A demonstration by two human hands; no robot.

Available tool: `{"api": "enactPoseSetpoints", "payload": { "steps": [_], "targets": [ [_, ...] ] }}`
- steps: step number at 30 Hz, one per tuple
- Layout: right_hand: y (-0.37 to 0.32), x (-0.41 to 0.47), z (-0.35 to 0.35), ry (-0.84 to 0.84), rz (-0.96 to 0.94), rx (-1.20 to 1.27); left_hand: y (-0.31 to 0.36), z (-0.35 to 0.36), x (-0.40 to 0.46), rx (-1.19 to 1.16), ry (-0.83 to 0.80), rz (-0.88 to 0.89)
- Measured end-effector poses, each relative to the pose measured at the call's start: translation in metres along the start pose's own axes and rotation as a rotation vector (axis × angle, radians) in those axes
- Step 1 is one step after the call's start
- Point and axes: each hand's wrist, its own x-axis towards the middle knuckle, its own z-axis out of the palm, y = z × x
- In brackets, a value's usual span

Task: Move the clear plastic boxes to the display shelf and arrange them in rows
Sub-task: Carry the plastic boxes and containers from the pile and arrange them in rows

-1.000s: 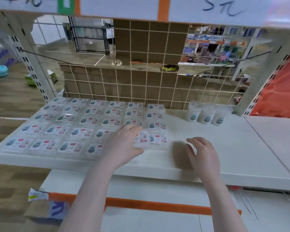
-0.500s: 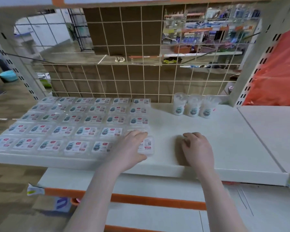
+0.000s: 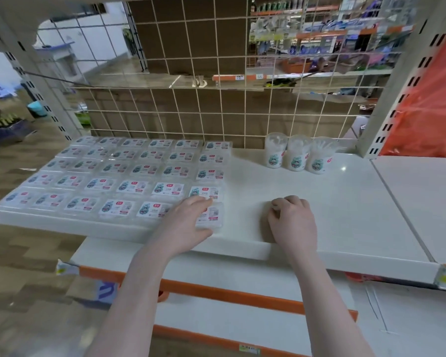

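L hand (image 3: 183,225) lies on a clear box (image 3: 211,217) at the near edge of the white shelf (image 3: 319,202), low center of the frame. Grip is loose: fingers bent over the box top, thumb at its near side, so it holds the box down. This box is the last one on the right of the front row.

R hand (image 3: 292,219) sits on the bare shelf just right of center, well apart from the box. Its fingers are curled under w/ nothing in them; knuckles touch the shelf.

The other clear boxes (image 3: 119,173) lie flat in rows across the left half of the shelf, labels up, packed side by side, going back to the wire grid (image 3: 216,112).

Three round tubs (image 3: 298,154) stand upright in a line at the back, right of center, touching each other.

A lower shelf w/ an orange strip (image 3: 229,295) shows at the bottom of the frame. An orange sheet (image 3: 428,112) hangs at the far right.
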Motion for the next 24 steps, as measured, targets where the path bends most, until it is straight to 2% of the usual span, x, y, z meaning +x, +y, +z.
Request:
{"api": "enactPoseSetpoints", "payload": {
  "steps": [10,16,24],
  "targets": [
    [-0.005,-0.006,-0.007,-0.031,0.063,-0.012,0.009,0.024,0.008,-0.015,0.127,0.003],
    [-0.009,-0.009,-0.010,-0.048,0.094,-0.054,-0.004,0.025,0.009,0.012,0.087,0.034],
    [-0.022,-0.031,-0.011,0.019,0.189,-0.111,-0.026,0.019,0.009,-0.052,0.081,0.107]
  ]
}}
